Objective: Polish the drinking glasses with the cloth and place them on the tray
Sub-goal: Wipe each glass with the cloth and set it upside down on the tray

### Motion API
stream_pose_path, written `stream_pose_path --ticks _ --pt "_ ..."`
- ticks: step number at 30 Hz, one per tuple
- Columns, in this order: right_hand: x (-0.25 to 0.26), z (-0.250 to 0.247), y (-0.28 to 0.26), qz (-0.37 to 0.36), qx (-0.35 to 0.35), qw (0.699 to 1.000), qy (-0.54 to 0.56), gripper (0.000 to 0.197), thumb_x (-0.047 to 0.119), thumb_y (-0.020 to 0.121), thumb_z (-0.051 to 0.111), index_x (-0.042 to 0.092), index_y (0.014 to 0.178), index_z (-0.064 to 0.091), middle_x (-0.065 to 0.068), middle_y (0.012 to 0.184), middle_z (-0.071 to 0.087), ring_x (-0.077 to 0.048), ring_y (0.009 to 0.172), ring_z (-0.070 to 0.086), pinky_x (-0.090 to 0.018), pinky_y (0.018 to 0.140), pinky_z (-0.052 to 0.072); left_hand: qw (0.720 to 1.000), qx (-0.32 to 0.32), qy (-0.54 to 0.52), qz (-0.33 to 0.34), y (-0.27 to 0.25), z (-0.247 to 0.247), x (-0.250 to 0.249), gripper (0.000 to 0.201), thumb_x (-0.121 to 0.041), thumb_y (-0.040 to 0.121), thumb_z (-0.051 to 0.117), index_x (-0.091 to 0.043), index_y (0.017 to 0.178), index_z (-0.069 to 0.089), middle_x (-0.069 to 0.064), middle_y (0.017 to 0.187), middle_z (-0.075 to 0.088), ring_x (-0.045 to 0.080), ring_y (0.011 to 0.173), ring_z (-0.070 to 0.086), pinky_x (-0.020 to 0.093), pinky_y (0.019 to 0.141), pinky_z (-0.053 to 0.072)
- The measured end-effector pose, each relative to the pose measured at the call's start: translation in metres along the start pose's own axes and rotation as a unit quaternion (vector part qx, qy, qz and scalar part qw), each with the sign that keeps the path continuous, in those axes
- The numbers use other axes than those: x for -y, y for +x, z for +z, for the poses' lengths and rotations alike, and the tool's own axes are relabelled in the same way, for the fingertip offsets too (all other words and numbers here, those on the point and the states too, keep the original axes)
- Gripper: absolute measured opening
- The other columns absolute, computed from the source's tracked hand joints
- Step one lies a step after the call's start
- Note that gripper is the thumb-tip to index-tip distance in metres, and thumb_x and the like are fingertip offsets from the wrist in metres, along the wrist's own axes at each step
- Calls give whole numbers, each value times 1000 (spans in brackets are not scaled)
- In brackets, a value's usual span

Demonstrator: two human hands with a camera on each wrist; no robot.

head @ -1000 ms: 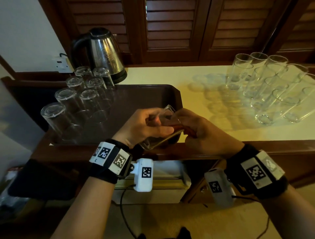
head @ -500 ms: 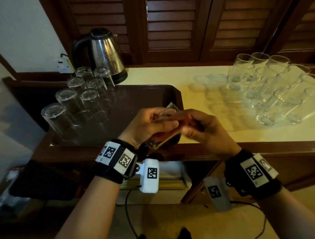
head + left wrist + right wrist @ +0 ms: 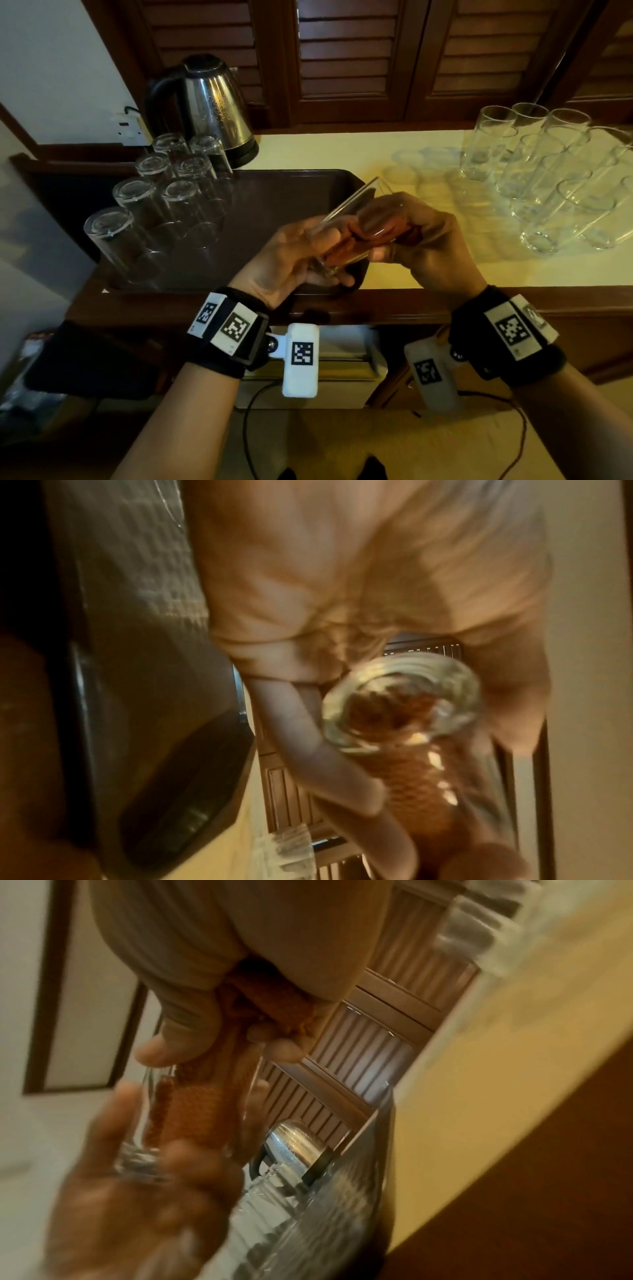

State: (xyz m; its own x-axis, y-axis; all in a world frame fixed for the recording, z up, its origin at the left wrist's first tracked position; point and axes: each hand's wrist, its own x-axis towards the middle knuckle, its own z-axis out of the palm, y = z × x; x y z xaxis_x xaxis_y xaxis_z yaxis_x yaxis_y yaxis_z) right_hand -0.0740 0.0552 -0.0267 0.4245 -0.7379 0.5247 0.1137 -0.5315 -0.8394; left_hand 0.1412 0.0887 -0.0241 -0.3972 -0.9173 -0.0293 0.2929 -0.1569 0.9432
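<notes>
My left hand [image 3: 291, 253] grips a clear drinking glass [image 3: 346, 219] by its thick base, tilted with the mouth up and to the right, over the tray's near right corner. An orange cloth [image 3: 346, 245] is stuffed inside the glass, and my right hand [image 3: 421, 236] pinches its free end at the glass's mouth. In the left wrist view the glass base [image 3: 400, 704] shows the cloth [image 3: 421, 785] through it. From the right wrist, fingers hold the cloth [image 3: 192, 1112] that runs down into the glass [image 3: 143, 1153]. The dark brown tray [image 3: 274, 192] carries several upturned glasses [image 3: 164, 205] on its left side.
A steel electric kettle [image 3: 212, 106] stands behind the tray. Several upright glasses [image 3: 555, 178] crowd the cream counter [image 3: 342, 150] at the right. The counter's wooden front edge [image 3: 411, 305] runs just below my wrists. Louvred wooden doors close off the back.
The glass has tipped more upright, its mouth rising toward the right. My right hand has shifted right and turned with the cloth; my left hand's grip on the base is unchanged.
</notes>
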Motion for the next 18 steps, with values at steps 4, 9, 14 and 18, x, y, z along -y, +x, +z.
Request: stream_pose_path --ticks 4,9,14,18 --pt "5 -2 1 47 48 998 -15 49 38 79 78 13 118 63 -6 117 69 -23 110 69 -33 91 58 992 -66 68 78 -2 6 0 62 -27 65 87 -9 120 66 10 102 72 22 79 71 26 67 58" --pt "4 0 -8 123 -7 990 75 26 0 82 73 4 106 65 11 66 68 0 47 52 -12 46 40 839 -113 450 285 1 9 1 77 -25 67 89 -12 136 57 2 120 68 4 111 65 19 97 50" --pt "3 -3 -8 74 -50 992 86 25 24 75 85 10 91 74 -4 78 67 -9 53 49 -19 47 40 943 -120 275 146 2 18 8 71 -37 66 86 -31 129 55 -2 109 72 9 98 71 24 82 58" --pt "11 -4 -2 4 23 999 26 46 -3 77 75 -5 120 58 -3 107 69 -5 90 67 -17 73 54 997 -72 -13 34 0 22 6 62 -53 62 87 -18 111 71 17 92 72 29 76 67 22 49 51"
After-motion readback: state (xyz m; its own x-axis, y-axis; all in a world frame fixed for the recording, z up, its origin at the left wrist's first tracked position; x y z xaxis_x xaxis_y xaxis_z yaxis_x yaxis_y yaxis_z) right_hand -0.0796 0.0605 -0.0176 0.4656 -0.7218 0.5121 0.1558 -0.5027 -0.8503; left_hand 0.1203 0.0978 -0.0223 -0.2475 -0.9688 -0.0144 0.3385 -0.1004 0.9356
